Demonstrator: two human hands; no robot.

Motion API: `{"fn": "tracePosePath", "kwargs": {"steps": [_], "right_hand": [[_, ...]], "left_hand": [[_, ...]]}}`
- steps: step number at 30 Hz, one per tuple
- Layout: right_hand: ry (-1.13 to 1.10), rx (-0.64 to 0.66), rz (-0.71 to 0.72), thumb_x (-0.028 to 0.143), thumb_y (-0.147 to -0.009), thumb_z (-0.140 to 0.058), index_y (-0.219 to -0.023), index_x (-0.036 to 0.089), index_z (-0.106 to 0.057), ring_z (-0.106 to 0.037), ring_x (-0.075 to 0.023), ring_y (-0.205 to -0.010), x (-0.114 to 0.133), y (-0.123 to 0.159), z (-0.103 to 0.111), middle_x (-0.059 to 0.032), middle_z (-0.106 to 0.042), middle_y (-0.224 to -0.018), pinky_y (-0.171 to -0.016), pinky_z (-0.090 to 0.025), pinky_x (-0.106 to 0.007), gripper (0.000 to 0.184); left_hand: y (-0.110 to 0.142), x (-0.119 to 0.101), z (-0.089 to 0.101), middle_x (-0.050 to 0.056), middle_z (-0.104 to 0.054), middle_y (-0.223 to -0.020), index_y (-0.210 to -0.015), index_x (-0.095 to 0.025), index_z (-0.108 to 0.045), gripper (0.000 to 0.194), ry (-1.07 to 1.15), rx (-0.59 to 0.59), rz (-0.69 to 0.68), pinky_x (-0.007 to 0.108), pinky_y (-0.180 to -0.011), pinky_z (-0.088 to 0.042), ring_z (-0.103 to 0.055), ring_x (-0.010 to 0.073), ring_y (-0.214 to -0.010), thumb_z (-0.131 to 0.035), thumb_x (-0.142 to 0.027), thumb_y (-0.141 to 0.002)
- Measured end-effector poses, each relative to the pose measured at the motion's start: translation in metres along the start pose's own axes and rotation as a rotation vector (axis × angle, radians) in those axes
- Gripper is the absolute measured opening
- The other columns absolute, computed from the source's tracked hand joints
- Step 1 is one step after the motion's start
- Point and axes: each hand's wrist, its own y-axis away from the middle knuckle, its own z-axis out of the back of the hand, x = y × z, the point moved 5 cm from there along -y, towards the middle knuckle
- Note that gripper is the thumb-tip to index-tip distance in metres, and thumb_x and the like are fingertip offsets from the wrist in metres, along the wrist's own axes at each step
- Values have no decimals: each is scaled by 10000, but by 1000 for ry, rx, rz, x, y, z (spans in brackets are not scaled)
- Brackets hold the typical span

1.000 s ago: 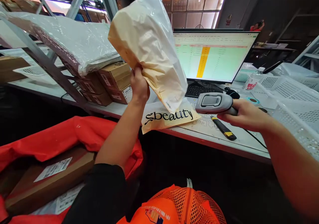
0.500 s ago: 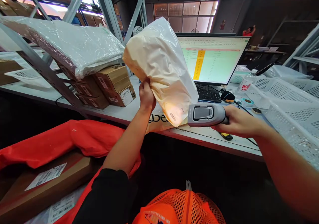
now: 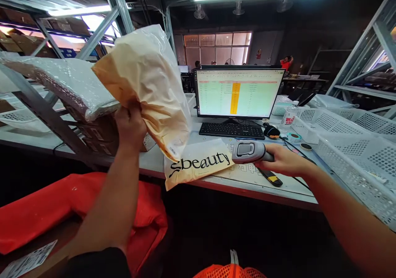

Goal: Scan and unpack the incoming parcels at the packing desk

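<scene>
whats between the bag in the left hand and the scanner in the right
In the head view, the lettered bag lying on the desk shows between the held bag and the scanner; these two are apart.

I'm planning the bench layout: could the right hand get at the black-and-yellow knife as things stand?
Probably not yet: the right hand grips the scanner and would likely have to put it down first. The knife looks close, though, its yellow-marked end uncovered on the table.
</scene>
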Motion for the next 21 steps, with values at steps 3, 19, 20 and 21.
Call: {"fn": "tracePosePath", "kwargs": {"steps": [3,19,20,21], "right_hand": [[41,-27,-65,398,-849,-663,-1028,216,-747,-635,-179,-734,-17,-2,7,-17,-730,-883,-642,-498,-274,268],[136,15,-329,620,-850,-699,-1035,191,-698,-543,-140,-486,-51,-18,18,-25,-642,-685,-424,-432,-266,467],[136,12,-335,611,-857,-696,-1035,191,-694,-548,-140,-486,-52,-19,17,-24,-639,-682,-424,-433,-263,456],[134,14,-340,604,-867,-692,-1038,192,-692,-554,-139,-488,-54,-20,16,-24,-641,-684,-423,-434,-259,446]], "left_hand": [[5,-1,5,14,-595,-773,-851,-133,-622,312,-66,149,-137,249,-667,-409,-512,136,-729,-526,-349,-1055],[179,33,-91,164,-716,-1270,-1345,-145,-678,412,-514,1067,-68,407,-962,-526,-690,304,-1026,-501,-311,-1012],[199,21,-99,191,-666,-1385,-1445,-137,-614,490,-595,1170,-125,450,-1031,-510,-678,339,-1131,-541,-361,-1015],[217,11,-106,217,-613,-1462,-1513,-126,-552,635,-667,1238,-185,501,-1114,-465,-634,385,-1248,-640,-458,-979]]}}
